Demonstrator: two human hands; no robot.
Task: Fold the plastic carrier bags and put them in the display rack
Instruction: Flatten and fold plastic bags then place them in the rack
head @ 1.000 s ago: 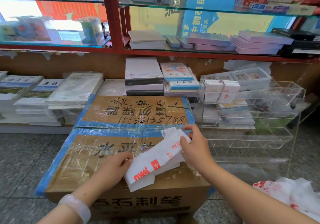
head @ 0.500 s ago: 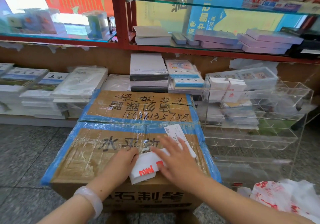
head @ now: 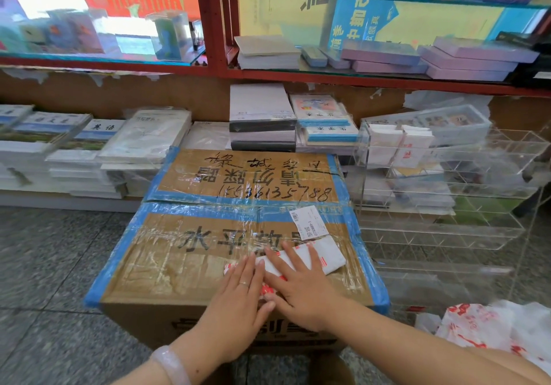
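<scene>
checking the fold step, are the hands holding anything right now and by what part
Nothing is gripped. Both hands, left and right, lie flat with straight fingers on the folded bag, pressing its near end down on the taped box.

A single wide-angle camera, worn on the person's head, looked forward and down over a taped cardboard box (head: 238, 235) standing close in front. Both forearms entered from the bottom edge, the left hand (head: 238, 298) and right hand (head: 301, 289) near the lens. Farther ahead, the view faced red-framed glass shelves (head: 210, 26) across the top, bowed by the lens, with a clear display rack (head: 447, 193) at right.
</scene>
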